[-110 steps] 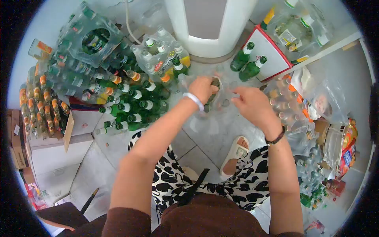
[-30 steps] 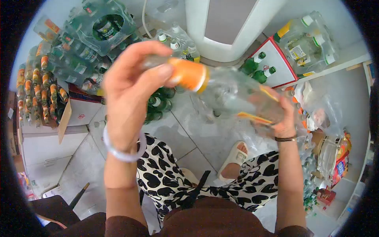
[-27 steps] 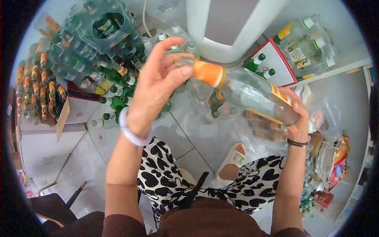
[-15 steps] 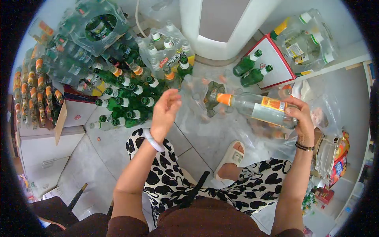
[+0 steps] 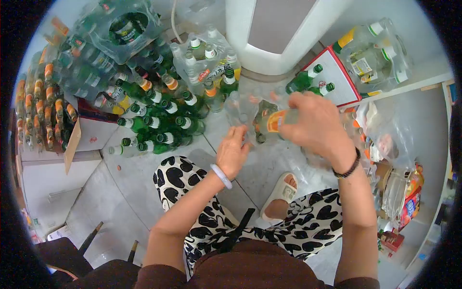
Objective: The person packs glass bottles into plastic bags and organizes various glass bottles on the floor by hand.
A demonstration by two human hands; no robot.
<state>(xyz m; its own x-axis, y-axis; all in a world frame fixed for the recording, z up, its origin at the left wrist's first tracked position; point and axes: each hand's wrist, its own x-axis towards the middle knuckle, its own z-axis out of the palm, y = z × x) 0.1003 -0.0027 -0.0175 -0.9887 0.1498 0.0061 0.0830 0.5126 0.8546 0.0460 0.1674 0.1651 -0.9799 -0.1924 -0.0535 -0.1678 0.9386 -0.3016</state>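
My right hand [image 5: 320,125], smeared by motion, is wrapped round a clear glass bottle [image 5: 275,122] with an orange neck label. Most of that bottle is hidden behind the hand. Below it lies a clear plastic wrap [image 5: 235,107] around several bottles, with a torn opening that shows a dark gap. My left hand [image 5: 232,153], a pale bangle on its wrist, has its fingers bent together at the near left edge of this wrap and seems to pinch it. Close by on the left, several green bottles [image 5: 185,123] stand upright on the tiled floor.
Shrink-wrapped bottle packs [image 5: 207,58] stand at the back left, with more stacked behind. A white appliance [image 5: 238,43] rises at the back. To the right are a red-edged white box [image 5: 337,70], two green bottles and another wrapped pack [image 5: 375,58]. A cardboard box [image 5: 96,137] sits left.
My right hand has swung left and turned over with the bottle, now covering most of it. My left hand has moved right and down to the wrap's edge, its fingers drawn together.
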